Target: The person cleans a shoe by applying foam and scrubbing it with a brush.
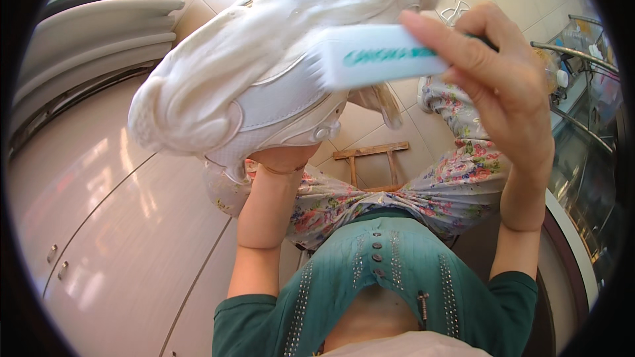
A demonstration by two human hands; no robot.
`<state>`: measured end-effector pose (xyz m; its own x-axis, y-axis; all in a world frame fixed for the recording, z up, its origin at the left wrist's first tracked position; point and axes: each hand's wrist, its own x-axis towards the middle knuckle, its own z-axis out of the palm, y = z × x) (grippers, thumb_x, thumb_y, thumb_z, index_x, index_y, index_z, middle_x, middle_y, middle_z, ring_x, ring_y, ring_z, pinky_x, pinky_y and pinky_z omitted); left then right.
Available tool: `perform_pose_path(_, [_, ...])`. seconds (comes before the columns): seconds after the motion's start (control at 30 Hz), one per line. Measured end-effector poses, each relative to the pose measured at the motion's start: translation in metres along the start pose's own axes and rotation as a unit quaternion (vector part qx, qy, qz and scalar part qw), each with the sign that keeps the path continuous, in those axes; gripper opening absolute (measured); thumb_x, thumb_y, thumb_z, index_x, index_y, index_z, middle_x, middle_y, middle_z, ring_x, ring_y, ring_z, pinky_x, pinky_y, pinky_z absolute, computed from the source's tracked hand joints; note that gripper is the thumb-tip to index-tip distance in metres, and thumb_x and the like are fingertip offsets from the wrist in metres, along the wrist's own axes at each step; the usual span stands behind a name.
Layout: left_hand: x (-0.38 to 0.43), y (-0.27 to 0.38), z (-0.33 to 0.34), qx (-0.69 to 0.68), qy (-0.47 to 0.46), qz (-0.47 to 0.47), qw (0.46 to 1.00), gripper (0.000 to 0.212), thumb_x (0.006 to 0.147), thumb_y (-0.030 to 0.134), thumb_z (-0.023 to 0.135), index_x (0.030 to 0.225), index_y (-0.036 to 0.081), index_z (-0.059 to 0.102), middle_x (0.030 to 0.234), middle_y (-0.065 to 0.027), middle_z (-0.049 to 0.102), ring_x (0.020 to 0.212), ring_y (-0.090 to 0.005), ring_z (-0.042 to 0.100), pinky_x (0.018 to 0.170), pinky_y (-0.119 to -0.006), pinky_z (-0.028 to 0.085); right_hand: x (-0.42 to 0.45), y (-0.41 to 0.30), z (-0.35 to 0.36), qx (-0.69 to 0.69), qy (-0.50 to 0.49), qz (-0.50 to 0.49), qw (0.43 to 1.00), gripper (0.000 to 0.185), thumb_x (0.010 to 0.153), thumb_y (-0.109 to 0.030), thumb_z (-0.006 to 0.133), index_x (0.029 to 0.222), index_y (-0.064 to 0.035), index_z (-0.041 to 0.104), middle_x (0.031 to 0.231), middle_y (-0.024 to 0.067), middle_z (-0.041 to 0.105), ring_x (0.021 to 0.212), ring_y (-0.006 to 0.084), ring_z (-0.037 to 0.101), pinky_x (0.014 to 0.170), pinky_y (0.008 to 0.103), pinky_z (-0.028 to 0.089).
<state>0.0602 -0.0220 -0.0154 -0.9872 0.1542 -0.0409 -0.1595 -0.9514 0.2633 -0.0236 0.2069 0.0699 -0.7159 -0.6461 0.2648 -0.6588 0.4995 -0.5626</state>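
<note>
A white athletic shoe (283, 94) is held up at the upper left, its side facing the camera. My left hand (287, 153) reaches inside the shoe through its opening, so the fingers are hidden and only the wrist side shows. Between the thumb and fingers of my right hand (491, 59) is a white brush (382, 57) with green lettering. Its pale bristles touch or come very close to the shoe's smooth side panel, and they look slightly blurred. The shoe's tongue or collar flap (379, 104) hangs below the brush.
Cabinet doors (99, 208) with small handles stand on the left, below stacked pale curved panels (109, 34). A wooden stool or rack frame (372, 148) lies between the knees on the tiled floor. At the right are a metal rack (575, 54) and a bottle (550, 74).
</note>
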Motion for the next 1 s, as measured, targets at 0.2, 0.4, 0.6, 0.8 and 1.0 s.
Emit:
perform_pose_path(0.2, [0.007, 0.003, 0.007, 0.086, 0.045, 0.033, 0.995, 0.070, 0.090, 0.057, 0.044, 0.143, 0.012, 0.033, 0.145, -0.0092, 0.037, 0.134, -0.0286, 0.033, 0.112, -0.048, 0.024, 0.005, -0.017, 0.021, 0.114, 0.032, 0.000, 0.993, 0.048, 0.077, 0.005, 0.062, 0.122, -0.0094, 0.064, 0.077, 0.0050, 0.048, 0.063, 0.0148, 0.046, 0.057, 0.0259, 0.040])
perform_pose_path(0.4, [0.017, 0.008, 0.021, 0.174, 0.065, 0.062, 0.981, 0.074, 0.089, 0.060, 0.044, 0.144, 0.012, 0.031, 0.146, -0.0093, 0.035, 0.135, -0.0289, 0.032, 0.113, -0.048, 0.024, 0.007, 0.004, 0.022, 0.041, 0.100, 0.073, 0.991, 0.046, 0.082, 0.000, 0.063, 0.126, -0.0118, 0.061, 0.077, 0.0058, 0.048, 0.063, 0.0141, 0.044, 0.056, 0.0256, 0.039])
perform_pose_path(0.6, [0.015, -0.005, -0.011, 0.137, 0.051, 0.086, 0.986, 0.062, 0.093, 0.049, 0.041, 0.143, 0.014, 0.033, 0.146, -0.0064, 0.036, 0.136, -0.0265, 0.031, 0.114, -0.046, 0.021, 0.023, -0.050, 0.036, 0.132, 0.162, -0.039, 0.977, 0.051, 0.080, -0.004, 0.066, 0.129, -0.0153, 0.059, 0.074, 0.0040, 0.048, 0.057, 0.0150, 0.046, 0.051, 0.0284, 0.042])
perform_pose_path(0.8, [0.018, 0.002, 0.013, 0.073, -0.007, 0.069, 0.995, 0.064, 0.094, 0.050, 0.039, 0.145, 0.013, 0.029, 0.148, -0.0076, 0.033, 0.138, -0.0258, 0.028, 0.115, -0.045, 0.018, 0.027, -0.020, 0.037, -0.004, 0.204, 0.006, 0.979, 0.043, 0.085, -0.020, 0.066, 0.127, -0.0208, 0.059, 0.076, 0.0048, 0.052, 0.050, 0.0192, 0.055, 0.047, 0.0311, 0.050])
perform_pose_path(1.0, [0.027, -0.006, 0.022, 0.147, 0.005, 0.079, 0.986, 0.067, 0.094, 0.052, 0.038, 0.147, 0.013, 0.025, 0.150, -0.0077, 0.029, 0.139, -0.0266, 0.026, 0.116, -0.043, 0.018, 0.024, -0.024, 0.044, 0.003, 0.229, 0.027, 0.973, 0.041, 0.085, -0.022, 0.066, 0.126, -0.0199, 0.060, 0.074, 0.0033, 0.052, 0.050, 0.0181, 0.055, 0.047, 0.0300, 0.050])
